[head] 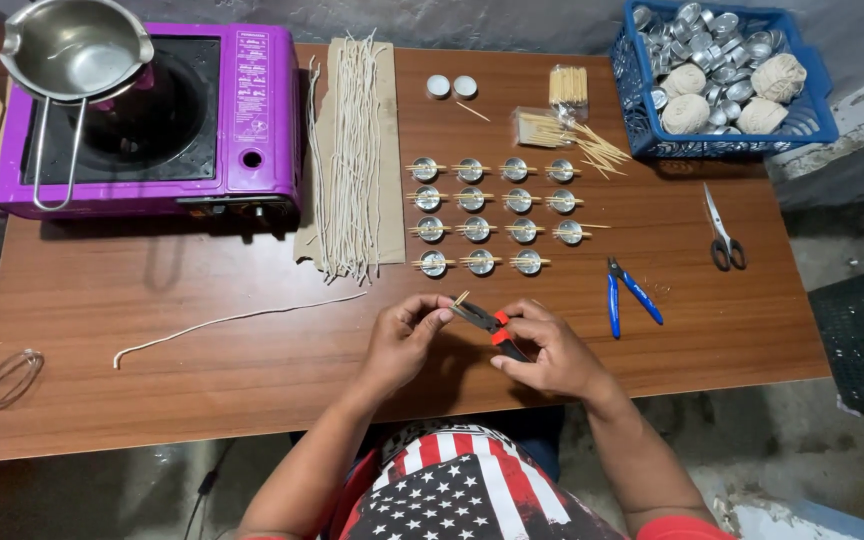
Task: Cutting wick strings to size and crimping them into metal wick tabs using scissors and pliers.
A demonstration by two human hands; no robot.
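The right hand [550,352] gripped red pliers [489,324] near the brown worktop's [202,390] front edge, the left hand's [404,338] fingers pinched a stick [460,298] at their tip, behind fifteen stick-topped cups [480,262], two plain cups [451,87], one scissors [723,232].

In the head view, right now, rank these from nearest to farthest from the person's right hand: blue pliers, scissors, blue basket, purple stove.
From the right hand:
1. Blue pliers, just right of it.
2. Scissors, farther right.
3. Blue basket, far right corner.
4. Purple stove, far left corner.
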